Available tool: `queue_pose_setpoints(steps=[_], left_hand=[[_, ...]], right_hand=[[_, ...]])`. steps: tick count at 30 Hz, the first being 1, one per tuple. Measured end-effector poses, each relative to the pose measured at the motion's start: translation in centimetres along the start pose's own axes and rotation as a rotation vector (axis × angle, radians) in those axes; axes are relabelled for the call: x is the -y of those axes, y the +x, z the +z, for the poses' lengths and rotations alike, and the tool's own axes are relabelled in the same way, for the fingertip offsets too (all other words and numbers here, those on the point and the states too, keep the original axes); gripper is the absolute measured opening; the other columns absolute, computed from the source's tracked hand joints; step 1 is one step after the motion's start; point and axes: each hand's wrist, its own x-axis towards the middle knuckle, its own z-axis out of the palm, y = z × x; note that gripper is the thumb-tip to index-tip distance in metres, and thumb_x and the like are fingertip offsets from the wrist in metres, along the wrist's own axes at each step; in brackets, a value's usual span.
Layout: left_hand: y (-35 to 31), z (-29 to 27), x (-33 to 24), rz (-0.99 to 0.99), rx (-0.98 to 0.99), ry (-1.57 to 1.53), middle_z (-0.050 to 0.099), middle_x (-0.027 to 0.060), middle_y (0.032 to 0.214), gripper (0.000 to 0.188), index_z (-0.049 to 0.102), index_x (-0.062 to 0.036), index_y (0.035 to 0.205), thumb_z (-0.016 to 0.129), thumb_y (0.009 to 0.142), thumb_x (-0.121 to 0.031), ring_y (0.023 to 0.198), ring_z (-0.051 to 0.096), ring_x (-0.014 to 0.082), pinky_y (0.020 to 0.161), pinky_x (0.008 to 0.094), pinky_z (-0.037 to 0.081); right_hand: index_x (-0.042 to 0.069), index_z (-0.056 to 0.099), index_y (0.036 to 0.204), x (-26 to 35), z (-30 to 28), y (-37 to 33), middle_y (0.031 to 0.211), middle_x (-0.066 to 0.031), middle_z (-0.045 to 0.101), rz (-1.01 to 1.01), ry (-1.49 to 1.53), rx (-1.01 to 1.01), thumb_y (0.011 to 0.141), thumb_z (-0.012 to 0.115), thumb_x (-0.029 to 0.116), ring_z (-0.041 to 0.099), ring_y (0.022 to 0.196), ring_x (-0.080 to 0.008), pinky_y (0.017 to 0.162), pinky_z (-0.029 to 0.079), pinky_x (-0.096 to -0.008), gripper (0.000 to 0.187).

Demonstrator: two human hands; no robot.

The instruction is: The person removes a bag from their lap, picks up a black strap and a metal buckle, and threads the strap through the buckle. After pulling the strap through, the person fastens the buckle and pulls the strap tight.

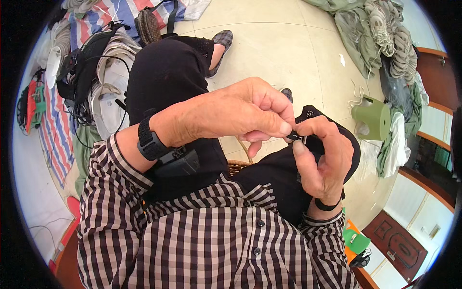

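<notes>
Above my lap, my left hand [250,111] and my right hand [323,156] meet fingertip to fingertip. Between them is a small black piece [294,136] with a thin shiny edge; its kind is too small to make out. My left thumb and fingers pinch it from the left. On the other side, my right thumb and index finger close on it, the thumb below and the index finger above. Fingertips cover much of the piece. Both wrists wear black bands.
At left, white shoe uppers [111,108] and black straps lie on a striped sheet [53,139]. A green plastic stool [371,118] stands at right, below bundled grey cords [403,53] and green cloth. Under my legs shows a wicker seat edge [237,167]. A slipper [222,45] is on the tiled floor.
</notes>
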Motion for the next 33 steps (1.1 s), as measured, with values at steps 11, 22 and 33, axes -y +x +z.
queue_pose_setpoints(steps=[11,22,33], left_hand=[[0.12,0.16,-0.18,0.007,-0.039,0.125,0.049,-0.0043,0.054,0.02,0.059,-0.0027,0.082,0.056,0.091,-0.02,0.046,0.047,0.0023,0.042,0.0161,0.034],[0.31,0.04,-0.19,-0.022,-0.045,0.056,0.044,-0.0048,0.052,0.023,0.058,-0.0026,0.078,0.057,0.09,-0.023,0.044,0.042,0.0037,0.043,0.0186,0.034],[0.15,0.01,-0.14,-0.012,-0.035,0.052,0.044,-0.0052,0.053,0.024,0.058,-0.0032,0.079,0.057,0.09,-0.024,0.047,0.041,0.0028,0.044,0.0182,0.034]], right_hand=[[-0.004,0.054,0.087,0.33,0.67,-0.12,0.075,-0.0154,0.056,0.1,0.022,-0.034,0.066,0.053,-0.008,0.059,0.066,-0.034,0.082,0.049,-0.0409,0.022],[-0.002,0.054,0.083,0.09,0.89,0.09,0.073,-0.014,0.055,0.041,-0.019,-0.05,0.062,0.054,-0.011,0.058,0.065,-0.0326,0.076,0.05,-0.0403,0.023],[-0.002,0.055,0.084,-0.08,0.88,-0.09,0.074,-0.013,0.056,0.042,0.01,-0.065,0.063,0.055,-0.009,0.059,0.066,-0.0322,0.078,0.05,-0.0403,0.022]])
